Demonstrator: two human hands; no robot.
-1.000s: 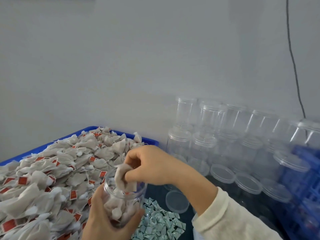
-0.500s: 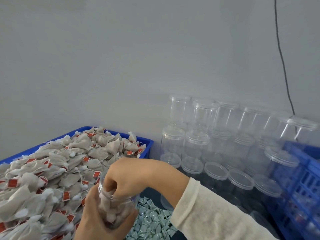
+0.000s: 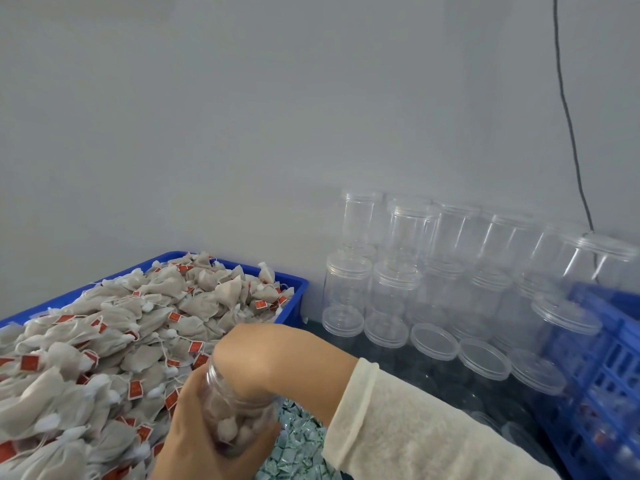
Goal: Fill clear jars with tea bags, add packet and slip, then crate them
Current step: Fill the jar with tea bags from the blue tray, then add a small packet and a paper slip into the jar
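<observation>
A clear plastic jar (image 3: pixel 235 420), part-filled with grey tea bags, sits low in the frame just left of centre. The left hand (image 3: pixel 204 441) wraps its fingers round the jar's wall from below and grips it. The right hand (image 3: pixel 249 362) comes in from the lower right, bent sharply at the wrist, its fingers pushed down into the jar's mouth; whether they pinch anything there, I cannot tell. A cream knitted sleeve (image 3: pixel 415 427) covers the right forearm.

To the jar's left a blue plastic tray (image 3: pixel 294 289) is heaped with grey tea bags with red tags (image 3: pixel 121 334). Just right of the jar lies a pile of small pale-green packets (image 3: pixel 298 445). Empty clear jars with lids (image 3: pixel 415 271) stand stacked against a plain grey wall (image 3: pixel 242 116), on a dark worktop (image 3: pixel 433 379). A blue latticed crate (image 3: pixel 609 375) fills the right edge, and a black cable (image 3: pixel 568 116) hangs down the wall.
</observation>
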